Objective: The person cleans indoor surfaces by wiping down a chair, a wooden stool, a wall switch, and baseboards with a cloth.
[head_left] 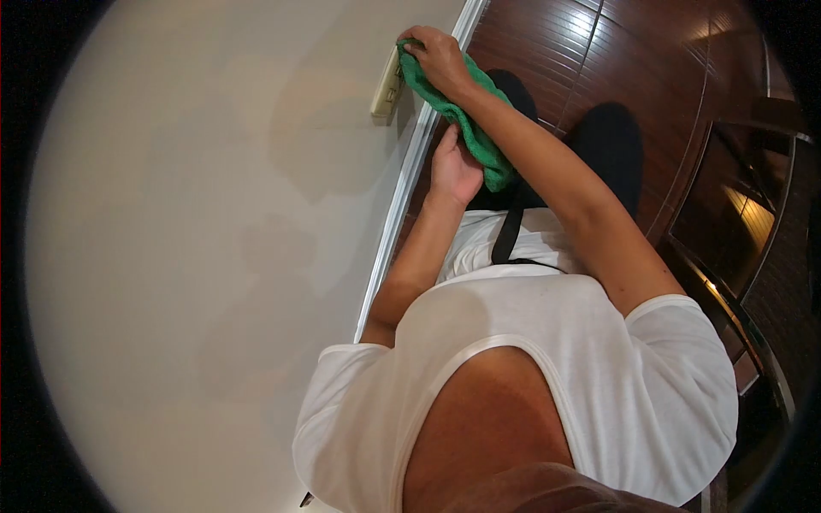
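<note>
A green cloth [475,141] hangs in a long strip between my two hands, close to the wall. My right hand [438,61] grips its upper end, fingers curled at the top of a cream wall outlet box [386,90]. Part of the box's right side lies behind the cloth. Lower down, my left hand [459,171] has its palm turned up and its thumb along the cloth's edge. The cloth covers the fingers of that hand, which appear closed on its lower part.
A pale wall [197,214] fills the left side, with a white baseboard [395,218] along its foot. Dark reddish-brown floor tiles [547,43] lie beyond my black-clad knees [609,145]. Dark wooden furniture with glossy panels [735,205] stands at the right.
</note>
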Tool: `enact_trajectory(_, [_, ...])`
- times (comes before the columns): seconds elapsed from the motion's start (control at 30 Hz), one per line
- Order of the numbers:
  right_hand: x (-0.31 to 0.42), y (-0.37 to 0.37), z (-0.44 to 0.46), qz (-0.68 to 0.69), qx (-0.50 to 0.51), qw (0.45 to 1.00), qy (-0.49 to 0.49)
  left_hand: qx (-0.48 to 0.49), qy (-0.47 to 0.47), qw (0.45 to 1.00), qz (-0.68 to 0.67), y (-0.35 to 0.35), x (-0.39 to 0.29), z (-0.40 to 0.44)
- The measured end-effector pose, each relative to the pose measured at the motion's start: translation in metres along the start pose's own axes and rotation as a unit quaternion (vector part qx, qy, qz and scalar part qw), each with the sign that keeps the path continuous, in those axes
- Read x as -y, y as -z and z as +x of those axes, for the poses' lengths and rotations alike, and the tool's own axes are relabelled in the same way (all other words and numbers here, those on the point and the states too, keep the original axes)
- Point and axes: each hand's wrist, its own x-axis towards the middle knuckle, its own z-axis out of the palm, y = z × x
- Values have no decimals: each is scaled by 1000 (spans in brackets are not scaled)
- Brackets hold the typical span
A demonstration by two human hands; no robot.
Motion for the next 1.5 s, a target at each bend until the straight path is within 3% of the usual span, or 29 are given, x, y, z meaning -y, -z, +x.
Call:
enact_trajectory(0.1, [-11,0,-2,-8,9,1000,14,26,4,1000,-1,3,1,2])
enact_trajectory(0.2, [-24,-2,-7,-50,78,993,-69,12,22,999,-26,3,5,5])
enact_trajectory(0.3, [-11,-4,-4,-28,18,999,18,-2,-7,1000,11,-3,7,2])
enact_trajectory(0.4, [13,6,2,40,-6,999,33,7,-2,1000,-7,-9,6,-1])
enact_trajectory(0.53, [-19,-1,-12,-30,63,995,-70,-2,16,1000,-1,-5,9,0])
enact_trajectory(0.7, [12,10,-9,23,46,999,13,-18,-3,1000,12,-4,12,-3])
enact_trajectory(0.8, [-25,-3,-13,-44,95,994,12,2,21,1000,-6,4,11,5])
enact_trajectory(0.93, [-36,7,-26,127,152,969,-149,-22,39,999,-6,3,14,2])
enact_trajectory(1.0, [-30,29,-19,285,155,921,-214,-2,48,999,-2,6,15,1])
enact_trajectory(1.03, [-22,43,-19,392,159,865,-271,21,45,999,6,8,16,0])
enact_trajectory(1.13, [-30,77,-17,488,167,808,-285,41,67,997,3,-7,16,-2])
enact_trajectory(1.23, [-47,108,-23,528,169,786,-274,65,75,995,24,-13,17,3])
enact_trajectory(1.33, [-40,154,-32,505,92,802,-305,63,82,993,60,-17,20,11])
enact_trajectory(1.4, [-57,187,-43,340,40,902,-263,63,81,992,78,-23,25,18])
enact_trajectory(1.5, [-38,236,-66,419,-58,868,-260,106,70,987,95,-45,39,27])
